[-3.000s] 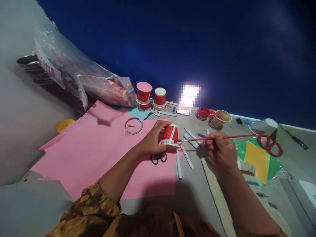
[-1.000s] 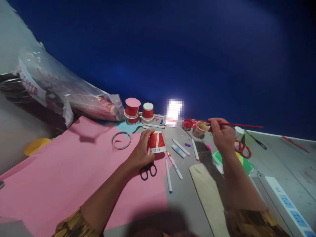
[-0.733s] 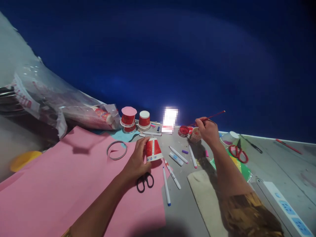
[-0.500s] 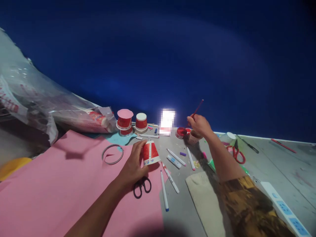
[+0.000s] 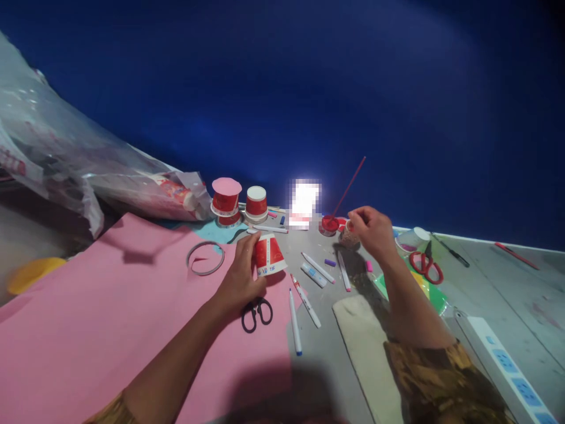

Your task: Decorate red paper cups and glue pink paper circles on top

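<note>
A loose right sleeve (image 5: pixel 444 380), mottled brown and gold, shows right of the pale cloth (image 5: pixel 366 347); the left sleeve (image 5: pixel 113 411), in matching fabric, peeks well left of that cloth; left hand (image 5: pixel 242 268) and right hand (image 5: pixel 374 232) are bare.

Paper cup (image 5: pixel 269 255): red, white stripe, blue lettering along the white rim. We note it inverted, slightly tilted, held from one side. Farther off, to its right, we see a thin red brush (image 5: pixel 349 185), unheld, leaning rightward, lower end in a round pot of red paint (image 5: pixel 329 230).
</note>
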`<state>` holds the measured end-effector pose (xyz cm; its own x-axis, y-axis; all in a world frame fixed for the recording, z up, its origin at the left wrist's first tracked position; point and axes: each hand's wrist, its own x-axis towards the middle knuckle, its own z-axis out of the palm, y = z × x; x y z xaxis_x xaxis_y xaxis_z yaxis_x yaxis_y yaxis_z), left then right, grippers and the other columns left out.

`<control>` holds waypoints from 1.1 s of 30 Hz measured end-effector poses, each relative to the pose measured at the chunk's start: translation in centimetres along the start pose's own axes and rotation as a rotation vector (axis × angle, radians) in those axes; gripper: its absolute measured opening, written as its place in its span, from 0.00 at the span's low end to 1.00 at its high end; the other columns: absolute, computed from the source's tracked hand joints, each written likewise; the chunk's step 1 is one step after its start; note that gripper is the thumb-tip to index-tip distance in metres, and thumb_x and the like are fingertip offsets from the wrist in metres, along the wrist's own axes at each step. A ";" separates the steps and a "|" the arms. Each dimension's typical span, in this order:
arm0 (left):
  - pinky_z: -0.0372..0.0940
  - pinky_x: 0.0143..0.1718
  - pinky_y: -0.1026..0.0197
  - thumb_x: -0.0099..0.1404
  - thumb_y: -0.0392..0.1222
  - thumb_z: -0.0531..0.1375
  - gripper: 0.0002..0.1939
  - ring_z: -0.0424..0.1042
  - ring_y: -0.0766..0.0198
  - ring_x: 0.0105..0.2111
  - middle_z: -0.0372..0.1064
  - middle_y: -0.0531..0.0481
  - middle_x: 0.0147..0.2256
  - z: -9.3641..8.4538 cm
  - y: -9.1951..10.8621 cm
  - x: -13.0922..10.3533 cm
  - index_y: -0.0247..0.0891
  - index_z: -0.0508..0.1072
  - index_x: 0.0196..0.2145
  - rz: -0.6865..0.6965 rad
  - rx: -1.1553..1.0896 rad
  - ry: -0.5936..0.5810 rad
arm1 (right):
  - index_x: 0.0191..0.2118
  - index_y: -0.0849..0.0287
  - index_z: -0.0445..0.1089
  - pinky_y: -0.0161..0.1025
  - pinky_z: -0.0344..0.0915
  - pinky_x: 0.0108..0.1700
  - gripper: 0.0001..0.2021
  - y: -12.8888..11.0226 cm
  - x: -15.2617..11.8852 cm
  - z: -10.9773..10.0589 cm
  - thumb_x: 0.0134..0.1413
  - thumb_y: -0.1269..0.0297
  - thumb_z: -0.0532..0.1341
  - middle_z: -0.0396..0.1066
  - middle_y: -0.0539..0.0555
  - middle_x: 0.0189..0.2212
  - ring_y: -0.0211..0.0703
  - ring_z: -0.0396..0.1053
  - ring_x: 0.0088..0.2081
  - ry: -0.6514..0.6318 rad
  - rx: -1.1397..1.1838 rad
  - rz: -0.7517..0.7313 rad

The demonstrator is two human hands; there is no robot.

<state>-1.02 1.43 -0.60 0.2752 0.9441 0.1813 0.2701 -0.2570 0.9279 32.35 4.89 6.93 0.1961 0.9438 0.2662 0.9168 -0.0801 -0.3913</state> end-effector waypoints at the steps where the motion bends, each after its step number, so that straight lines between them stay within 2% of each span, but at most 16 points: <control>1: 0.63 0.68 0.38 0.55 0.29 0.63 0.51 0.60 0.43 0.69 0.47 0.43 0.71 0.1 0.0 0.0 0.52 0.52 0.72 -0.001 0.003 0.011 | 0.42 0.56 0.78 0.40 0.63 0.37 0.16 -0.3 -1.7 0.3 0.70 0.56 0.55 0.82 0.56 0.34 0.49 0.76 0.35 -0.069 -0.006 -0.032; 3: 0.63 0.67 0.37 0.54 0.29 0.62 0.51 0.60 0.43 0.69 0.46 0.43 0.70 0.2 -0.1 0.0 0.53 0.51 0.72 0.005 0.006 0.029 | 0.34 0.52 0.78 0.38 0.58 0.33 0.10 -0.9 -4.9 1.2 0.64 0.56 0.63 0.81 0.51 0.29 0.45 0.74 0.31 -0.223 -0.028 -0.102; 6: 0.61 0.68 0.36 0.55 0.30 0.64 0.48 0.57 0.42 0.70 0.47 0.44 0.69 0.3 0.1 0.0 0.53 0.54 0.70 0.048 0.025 0.039 | 0.32 0.53 0.77 0.39 0.52 0.31 0.06 -1.6 -7.9 2.9 0.61 0.60 0.66 0.81 0.52 0.32 0.45 0.73 0.32 -0.316 -0.088 -0.133; 9: 0.60 0.69 0.34 0.57 0.34 0.67 0.45 0.56 0.42 0.70 0.50 0.44 0.67 0.2 0.3 0.0 0.52 0.56 0.68 0.078 0.062 0.042 | 0.35 0.56 0.76 0.39 0.51 0.33 0.05 -1.8 -8.8 3.5 0.63 0.62 0.65 0.81 0.55 0.36 0.47 0.74 0.36 -0.334 -0.130 -0.133; 13: 0.61 0.68 0.35 0.54 0.31 0.67 0.46 0.57 0.43 0.68 0.52 0.45 0.65 0.3 0.3 0.1 0.53 0.57 0.67 0.088 0.104 0.063 | 0.36 0.56 0.76 0.40 0.51 0.34 0.09 -3.1 -9.9 2.5 0.68 0.59 0.62 0.80 0.55 0.38 0.48 0.75 0.39 -0.397 -0.144 -0.175; 16: 0.63 0.67 0.36 0.52 0.32 0.68 0.47 0.58 0.43 0.67 0.53 0.45 0.63 0.5 0.2 0.1 0.52 0.58 0.66 0.102 0.103 0.065 | 0.36 0.54 0.76 0.41 0.48 0.32 0.14 -4.8 -11.3 1.9 0.65 0.48 0.66 0.81 0.55 0.35 0.52 0.77 0.37 -0.631 -0.239 -0.252; 19: 0.65 0.66 0.37 0.55 0.34 0.69 0.44 0.59 0.45 0.66 0.54 0.44 0.62 0.6 0.3 0.2 0.51 0.58 0.66 0.115 0.097 0.071 | 0.44 0.54 0.75 0.41 0.46 0.31 0.17 -6.0 -12.5 2.4 0.60 0.47 0.70 0.83 0.57 0.38 0.56 0.79 0.38 -0.752 -0.325 -0.314; 23: 0.67 0.64 0.40 0.57 0.42 0.73 0.43 0.61 0.46 0.65 0.54 0.44 0.62 0.7 0.6 0.1 0.51 0.59 0.65 0.122 0.060 0.089 | 0.50 0.54 0.70 0.40 0.47 0.32 0.18 -6.0 -13.0 3.3 0.61 0.51 0.70 0.83 0.57 0.41 0.57 0.80 0.40 -0.748 -0.299 -0.311; 26: 0.67 0.64 0.41 0.57 0.44 0.74 0.45 0.61 0.47 0.65 0.54 0.45 0.62 0.8 0.5 0.1 0.51 0.59 0.66 0.118 0.046 0.097 | 0.51 0.54 0.69 0.40 0.47 0.32 0.18 -5.9 -13.0 3.4 0.60 0.54 0.70 0.82 0.56 0.40 0.57 0.80 0.40 -0.760 -0.258 -0.276; 30: 0.66 0.65 0.41 0.56 0.40 0.74 0.45 0.62 0.46 0.65 0.54 0.45 0.63 0.9 -0.1 0.0 0.52 0.59 0.67 0.129 0.020 0.094 | 0.52 0.53 0.69 0.40 0.48 0.33 0.18 -6.0 -12.9 3.1 0.60 0.55 0.70 0.82 0.55 0.40 0.55 0.79 0.40 -0.787 -0.220 -0.227; 33: 0.66 0.65 0.39 0.56 0.36 0.72 0.47 0.62 0.45 0.65 0.52 0.44 0.64 0.9 -0.6 0.0 0.53 0.58 0.68 0.125 0.020 0.101 | 0.52 0.54 0.69 0.39 0.50 0.33 0.17 -6.0 -13.0 3.1 0.60 0.57 0.70 0.80 0.55 0.40 0.53 0.77 0.39 -0.752 -0.214 -0.237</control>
<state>-0.36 1.36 -1.43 0.2136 0.9201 0.3283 0.2581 -0.3773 0.8894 23.27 -5.94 3.11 -0.2277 0.9002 -0.3713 0.9660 0.1610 -0.2022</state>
